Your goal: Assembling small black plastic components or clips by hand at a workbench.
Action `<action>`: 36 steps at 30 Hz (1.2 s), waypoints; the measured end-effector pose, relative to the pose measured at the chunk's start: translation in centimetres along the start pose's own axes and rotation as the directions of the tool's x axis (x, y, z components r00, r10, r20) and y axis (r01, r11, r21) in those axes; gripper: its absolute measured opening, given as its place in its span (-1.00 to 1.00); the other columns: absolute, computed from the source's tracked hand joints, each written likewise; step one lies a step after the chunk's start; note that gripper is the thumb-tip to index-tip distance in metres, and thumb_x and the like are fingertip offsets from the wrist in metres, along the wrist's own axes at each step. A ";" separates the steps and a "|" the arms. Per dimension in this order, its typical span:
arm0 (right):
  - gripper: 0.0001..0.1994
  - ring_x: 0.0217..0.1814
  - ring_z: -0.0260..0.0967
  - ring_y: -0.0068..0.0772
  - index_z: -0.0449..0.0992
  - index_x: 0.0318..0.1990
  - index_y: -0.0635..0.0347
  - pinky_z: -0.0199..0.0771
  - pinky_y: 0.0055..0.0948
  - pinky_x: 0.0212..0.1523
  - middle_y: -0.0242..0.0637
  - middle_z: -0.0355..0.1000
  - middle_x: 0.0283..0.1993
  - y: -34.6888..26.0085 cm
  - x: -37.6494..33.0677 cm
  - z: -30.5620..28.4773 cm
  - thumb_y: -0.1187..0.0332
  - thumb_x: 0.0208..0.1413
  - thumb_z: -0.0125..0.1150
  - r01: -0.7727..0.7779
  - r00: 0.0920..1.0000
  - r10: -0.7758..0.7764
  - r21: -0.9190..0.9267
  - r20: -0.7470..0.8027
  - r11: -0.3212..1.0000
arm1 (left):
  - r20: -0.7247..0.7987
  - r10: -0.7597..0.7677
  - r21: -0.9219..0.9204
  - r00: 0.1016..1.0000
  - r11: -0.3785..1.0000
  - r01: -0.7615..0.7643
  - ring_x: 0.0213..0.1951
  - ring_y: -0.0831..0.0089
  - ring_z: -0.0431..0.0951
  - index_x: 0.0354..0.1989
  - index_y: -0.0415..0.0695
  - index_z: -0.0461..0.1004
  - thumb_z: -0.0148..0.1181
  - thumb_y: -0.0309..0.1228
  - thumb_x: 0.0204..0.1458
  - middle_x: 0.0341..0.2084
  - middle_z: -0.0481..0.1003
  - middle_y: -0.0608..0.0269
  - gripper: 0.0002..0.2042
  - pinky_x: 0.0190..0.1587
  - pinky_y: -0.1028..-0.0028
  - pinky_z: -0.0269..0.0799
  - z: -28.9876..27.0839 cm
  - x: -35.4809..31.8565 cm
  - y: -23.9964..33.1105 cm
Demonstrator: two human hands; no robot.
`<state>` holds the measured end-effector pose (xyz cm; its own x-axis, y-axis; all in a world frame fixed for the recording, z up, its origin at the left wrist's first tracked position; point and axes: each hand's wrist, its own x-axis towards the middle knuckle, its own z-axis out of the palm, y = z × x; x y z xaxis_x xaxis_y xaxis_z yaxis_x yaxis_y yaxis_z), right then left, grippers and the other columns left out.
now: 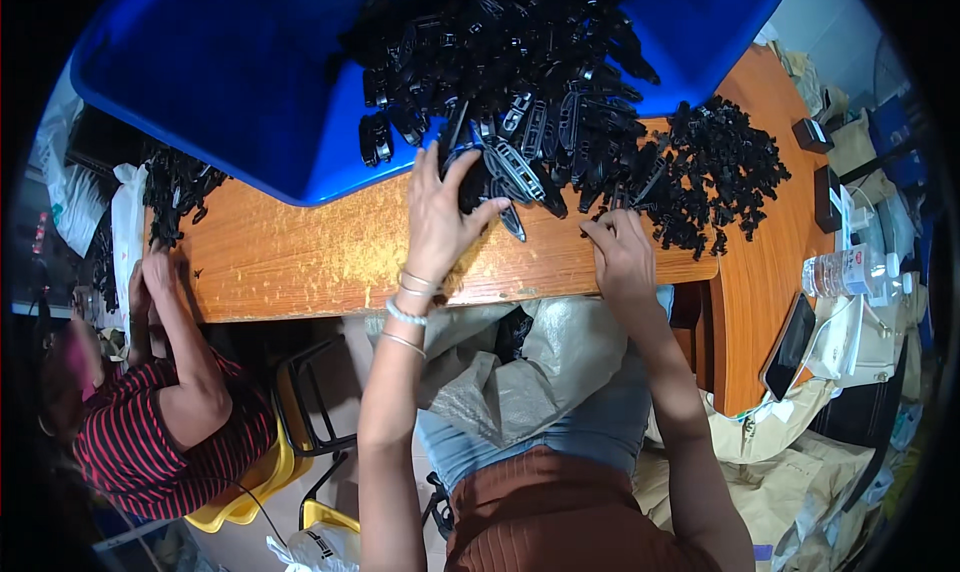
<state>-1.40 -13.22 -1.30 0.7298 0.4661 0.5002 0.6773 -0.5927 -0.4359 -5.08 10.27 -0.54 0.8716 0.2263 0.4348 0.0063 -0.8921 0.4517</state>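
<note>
My left hand [438, 217], with bands and a beaded bracelet at the wrist, reaches to the near edge of a heap of long black parts [490, 62]. Its fingers and thumb are spread, close to an oval slotted black part [515, 172]; whether they touch it I cannot tell. My right hand [627, 257] is closed at the table's near side, fingertips together beside a pile of small black pieces [715, 172]. Whatever sits between those fingertips is too small to make out. The long parts spill out of a tilted blue bin [220, 102] onto the wooden table [270, 247].
At left, another person in a striped shirt [170, 432] works at more black parts [175, 192]. A water bottle [850, 274], a phone [790, 347] and small black boxes [827, 200] are on the right. A grey sack [520, 382] covers my lap.
</note>
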 end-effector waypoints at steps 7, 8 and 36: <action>-0.76 -0.29 0.30 -0.16 0.51 -0.27 0.26 0.35 -0.29 -0.33 -0.19 0.30 -0.33 -1.3 -0.4 -0.3 0.65 -0.15 0.08 0.075 0.988 -0.080 0.046 0.135 0.996 | 0.011 0.013 -0.133 1.000 0.991 -0.011 0.21 -0.09 0.12 0.03 -0.13 0.37 0.35 -0.27 -0.15 0.11 0.23 -0.12 -0.47 0.22 0.12 0.08 -0.2 -2.7 1.8; -0.76 -0.29 0.30 -0.16 0.51 -0.27 0.26 0.35 -0.29 -0.33 -0.19 0.30 -0.33 -1.3 -0.4 -0.3 0.65 -0.15 0.08 0.072 0.988 -0.078 0.046 0.135 0.996 | -0.062 0.005 -0.170 0.998 0.985 -0.015 0.19 -0.07 0.15 0.00 -0.15 0.39 0.34 -0.35 -0.16 0.10 0.24 -0.10 -0.52 0.21 0.13 0.10 -0.2 -2.9 1.8; -0.75 -0.31 0.44 -0.27 0.38 -0.06 0.35 0.43 -0.40 -0.40 -0.14 0.35 -0.25 -2.6 0.2 1.4 0.54 0.08 0.06 -0.143 0.987 0.156 0.227 -0.041 0.963 | 0.409 -0.427 -0.711 0.806 0.404 0.575 -0.58 0.65 0.43 -0.17 -0.32 0.39 0.18 -0.66 -0.04 -0.44 0.48 0.25 -0.76 -0.55 0.67 0.34 -3.8 -9.5 6.4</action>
<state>-2.85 -10.70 -1.09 0.8220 0.3409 0.4562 0.5695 -0.4883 -0.6612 -15.20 3.89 1.11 0.9005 0.4038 -0.1613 0.1554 0.0476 0.9867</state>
